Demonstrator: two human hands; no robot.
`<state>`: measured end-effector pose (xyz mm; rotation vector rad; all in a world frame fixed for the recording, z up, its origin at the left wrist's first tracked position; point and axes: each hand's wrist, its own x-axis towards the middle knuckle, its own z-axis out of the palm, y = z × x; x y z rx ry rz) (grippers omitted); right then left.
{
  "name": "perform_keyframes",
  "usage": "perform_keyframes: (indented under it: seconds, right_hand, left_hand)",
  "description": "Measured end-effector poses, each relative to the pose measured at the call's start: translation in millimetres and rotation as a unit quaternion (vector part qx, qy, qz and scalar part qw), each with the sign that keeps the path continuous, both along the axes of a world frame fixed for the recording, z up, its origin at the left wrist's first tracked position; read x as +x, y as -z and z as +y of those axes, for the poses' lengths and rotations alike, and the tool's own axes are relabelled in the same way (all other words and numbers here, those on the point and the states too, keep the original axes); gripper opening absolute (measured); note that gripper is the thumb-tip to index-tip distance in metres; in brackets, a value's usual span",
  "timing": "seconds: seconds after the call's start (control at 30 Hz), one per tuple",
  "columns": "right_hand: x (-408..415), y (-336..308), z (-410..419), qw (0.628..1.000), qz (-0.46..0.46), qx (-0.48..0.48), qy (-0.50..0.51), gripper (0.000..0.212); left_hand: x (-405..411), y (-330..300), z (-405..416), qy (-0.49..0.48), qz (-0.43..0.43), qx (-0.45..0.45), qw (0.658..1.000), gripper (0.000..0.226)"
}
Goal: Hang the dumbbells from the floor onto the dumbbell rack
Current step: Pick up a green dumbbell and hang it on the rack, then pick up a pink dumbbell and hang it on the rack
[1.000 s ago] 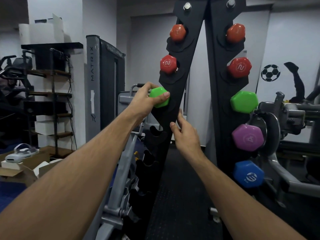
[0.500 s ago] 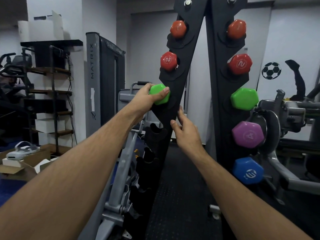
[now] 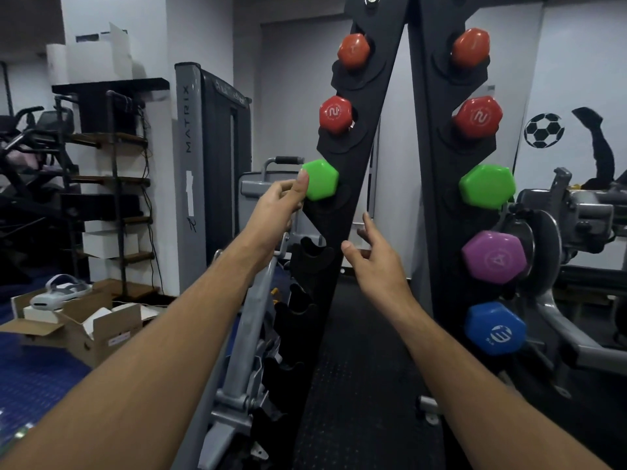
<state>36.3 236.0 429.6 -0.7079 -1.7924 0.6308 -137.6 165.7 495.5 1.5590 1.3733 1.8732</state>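
A black A-frame dumbbell rack point(image 3: 371, 130) fills the middle of the head view. A green dumbbell point(image 3: 320, 179) sits in the third cradle of its left upright. My left hand point(image 3: 276, 206) is just left of it, fingers relaxed, with only the thumb tip touching the green head. My right hand point(image 3: 378, 256) hovers open with spread fingers beside the left upright, below the green dumbbell. Orange point(image 3: 353, 50) and red point(image 3: 336, 115) dumbbells hang above it. The cradles point(image 3: 312, 256) below are empty. The right upright holds orange, red, green point(image 3: 487, 188), purple point(image 3: 493, 257) and blue point(image 3: 495, 329) dumbbells.
A grey Matrix machine point(image 3: 190, 130) stands left of the rack, with a grey frame point(image 3: 251, 317) leaning under my left arm. Open cardboard boxes point(image 3: 84, 330) lie at lower left before a shelf unit point(image 3: 112, 164). Another grey machine point(image 3: 570, 215) crowds the right. Dark rubber flooring point(image 3: 366, 385) runs between the uprights.
My left hand has let go of the green dumbbell, which now rests in its cradle, and drawn back slightly. My right hand has come off the upright and spread its fingers.
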Motion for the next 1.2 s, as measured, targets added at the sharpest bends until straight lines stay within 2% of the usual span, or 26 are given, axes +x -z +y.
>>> perform_keyframes:
  seconds: [0.07, 0.13, 0.2, 0.3, 0.47, 0.57, 0.67, 0.77, 0.83, 0.93, 1.0, 1.07, 1.2]
  right_hand:
    - [4, 12, -4, 1.000, 0.004, -0.005, -0.006, 0.073]
    - [10, 27, -12, 1.000, 0.004, 0.000, -0.010, 0.071]
    - [13, 52, -19, 1.000, -0.002, -0.015, -0.012, 0.068]
    - [16, 91, -26, 0.999, -0.004, -0.050, -0.005, 0.065]
    - [20, 183, -36, 0.988, -0.029, -0.149, -0.006, 0.052]
    - [27, 258, -48, 0.968, -0.069, -0.241, -0.016, 0.033]
    - [35, 341, -67, 0.931, -0.145, -0.332, -0.030, 0.023]
    - [44, 409, -90, 0.888, -0.204, -0.410, -0.031, 0.018]
    - [48, 440, -102, 0.863, -0.241, -0.443, -0.035, 0.012]
    - [50, 478, -114, 0.837, -0.304, -0.452, -0.050, 0.013]
    - [50, 502, -118, 0.830, -0.331, -0.445, -0.061, 0.015]
    - [52, 525, -119, 0.822, -0.356, -0.439, -0.072, 0.014]
    - [44, 549, -113, 0.803, -0.402, -0.431, -0.087, 0.016]
  left_hand:
    - [1, 23, -12, -0.028, 0.007, 0.021, 0.999, 0.076]
    - [8, 53, -27, -0.044, -0.002, 0.039, 0.998, 0.065]
    - [15, 93, -39, -0.043, -0.026, 0.038, 0.998, 0.051]
    - [19, 154, -47, -0.069, -0.051, 0.020, 0.996, 0.044]
    - [26, 268, -63, -0.133, -0.064, -0.052, 0.988, 0.025]
    - [34, 347, -76, -0.149, -0.058, -0.177, 0.971, 0.005]
    - [40, 431, -88, -0.144, -0.051, -0.330, 0.931, 0.007]
    - [43, 502, -97, -0.113, -0.011, -0.493, 0.863, 0.011]
    - [47, 541, -104, -0.112, 0.002, -0.561, 0.820, 0.021]
    - [53, 591, -118, -0.131, -0.037, -0.614, 0.777, 0.031]
    - [55, 619, -128, -0.150, -0.034, -0.639, 0.754, 0.035]
    - [56, 640, -136, -0.169, -0.004, -0.668, 0.725, 0.039]
    - [62, 660, -139, -0.224, 0.085, -0.687, 0.686, 0.030]
